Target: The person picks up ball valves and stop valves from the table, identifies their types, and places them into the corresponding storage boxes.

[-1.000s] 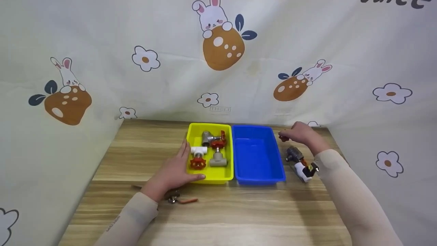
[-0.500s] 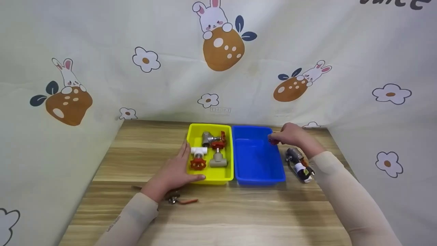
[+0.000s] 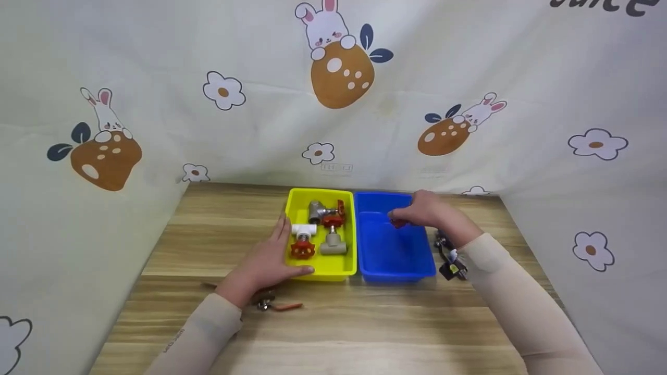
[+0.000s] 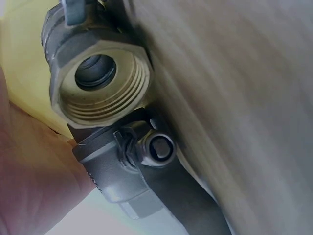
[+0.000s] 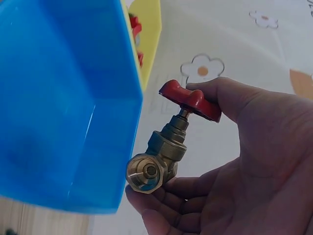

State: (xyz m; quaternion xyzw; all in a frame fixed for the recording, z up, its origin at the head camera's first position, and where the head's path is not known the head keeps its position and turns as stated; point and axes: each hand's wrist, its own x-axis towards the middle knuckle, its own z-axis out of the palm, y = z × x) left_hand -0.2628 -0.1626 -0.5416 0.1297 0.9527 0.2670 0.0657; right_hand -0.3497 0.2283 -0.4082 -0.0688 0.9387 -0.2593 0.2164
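In the right wrist view my right hand [image 5: 274, 132] holds a brass gate valve [image 5: 168, 142], thumb at its red handwheel [image 5: 193, 100] and fingers under the body. The head view shows this hand [image 3: 424, 208] over the blue bin [image 3: 398, 275], its red handwheel below the fingertips. My left hand [image 3: 266, 258] rests against the yellow bin [image 3: 323, 272], fingers straight along its left wall and thumb over the front rim. Inside that bin lie a white valve [image 3: 303, 242], a grey valve [image 3: 332, 242] and a metal valve [image 3: 317, 211], all with red handwheels.
Metal ball valves lie under my left wrist, one with an orange lever [image 3: 286, 307]; the left wrist view shows a threaded valve [image 4: 100, 83] and a dark-lever valve [image 4: 117, 166]. Right of the blue bin are more valves [image 3: 453, 263], partly behind my right forearm. A patterned cloth [image 3: 250, 140] hangs behind.
My right hand has carried the brass gate valve leftward, from right of the blue bin to over it. The left hand stays at the yellow bin.
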